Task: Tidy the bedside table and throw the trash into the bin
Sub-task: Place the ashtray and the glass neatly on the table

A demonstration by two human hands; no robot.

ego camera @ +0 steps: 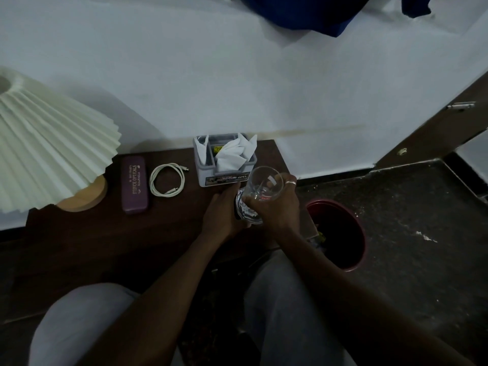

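At the right end of the counter (105, 247), just before the tissue holder (224, 165), the right hand (277, 207) has its grip wrapped round a tilted clear glass (260, 188). The left hand (221, 215) meets the base, but its fingers are hidden, so I cannot tell its hold. With 2 hands on 1 smooth glass near the edge, a loosened grip could drop it into the red bin (333, 202) or onto the floor.
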